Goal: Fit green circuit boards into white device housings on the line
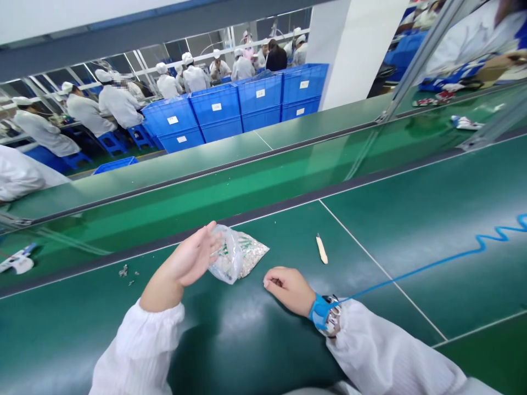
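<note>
My left hand (192, 258) is raised on edge at the mouth of a clear plastic bag (237, 257) full of small pale parts, its fingers stretched out and touching the bag. My right hand (288, 286) rests on the green table (247, 340) just right of the bag, fingers curled in a loose fist around something small I cannot make out. A blue antistatic strap (320, 311) wraps that wrist, and its blue coiled cord (453, 257) runs off to the right. Both arms wear white sleeves.
A small cream stick-like tool (321, 249) lies right of the bag. A few tiny loose parts (123, 270) sit at the left. A green conveyor belt (263, 186) runs beyond. Blue crates (239, 107) and several white-coated workers fill the background.
</note>
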The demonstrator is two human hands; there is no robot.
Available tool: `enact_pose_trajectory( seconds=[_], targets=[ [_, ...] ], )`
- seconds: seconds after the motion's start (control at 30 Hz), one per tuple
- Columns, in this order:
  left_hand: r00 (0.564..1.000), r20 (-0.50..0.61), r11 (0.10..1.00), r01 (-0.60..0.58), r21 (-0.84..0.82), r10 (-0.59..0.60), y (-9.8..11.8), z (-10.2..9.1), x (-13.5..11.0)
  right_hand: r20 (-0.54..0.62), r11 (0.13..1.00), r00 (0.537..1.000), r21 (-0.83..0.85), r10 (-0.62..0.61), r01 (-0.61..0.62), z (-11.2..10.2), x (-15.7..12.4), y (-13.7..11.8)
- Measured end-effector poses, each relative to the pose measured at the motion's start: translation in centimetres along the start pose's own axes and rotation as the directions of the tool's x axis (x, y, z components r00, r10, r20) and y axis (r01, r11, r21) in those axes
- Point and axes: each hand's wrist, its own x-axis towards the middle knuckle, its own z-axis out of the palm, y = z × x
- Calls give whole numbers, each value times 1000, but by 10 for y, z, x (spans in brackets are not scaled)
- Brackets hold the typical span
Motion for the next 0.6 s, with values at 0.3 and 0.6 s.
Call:
enact_pose_trajectory(
  seconds=[0.3, 0.6],
  targets=[
    [877, -362, 912, -174, 371, 315, -41, -46, 30, -25, 997, 997, 35, 71, -70, 2, 1, -3],
    [883, -189, 787, -265, 557, 431, -92, -24, 25, -196, 990, 971, 23, 139, -137, 6, 51, -46]
  ],
)
